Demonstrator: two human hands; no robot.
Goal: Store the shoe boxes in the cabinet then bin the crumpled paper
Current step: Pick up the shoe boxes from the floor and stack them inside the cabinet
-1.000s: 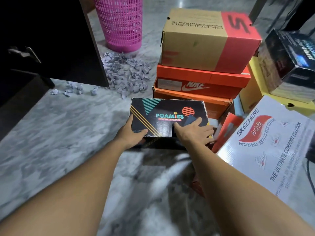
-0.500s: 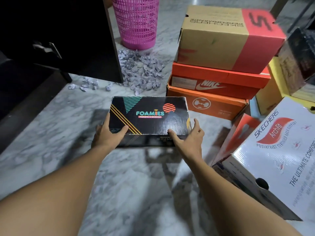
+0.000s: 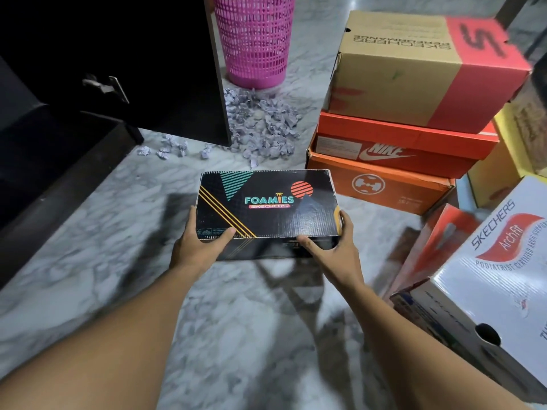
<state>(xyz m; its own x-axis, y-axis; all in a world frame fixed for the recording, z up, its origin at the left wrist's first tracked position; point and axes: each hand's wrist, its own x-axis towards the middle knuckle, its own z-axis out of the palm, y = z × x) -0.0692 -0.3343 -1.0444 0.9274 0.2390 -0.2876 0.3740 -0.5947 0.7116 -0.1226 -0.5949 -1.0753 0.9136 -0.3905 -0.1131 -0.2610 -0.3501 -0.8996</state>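
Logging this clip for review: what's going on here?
A person holds the black Foamies shoe box in both hands, left hand at its left end, right hand at its right, above the marble floor. The open cabinet stands to the left. More shoe boxes sit stacked on the right. The crumpled paper lies beside the pink basket, not yet binned.

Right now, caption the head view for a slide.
Left hand and right hand grip a black Foamies shoe box over the marble floor, between the dark cabinet and stacked orange boxes.
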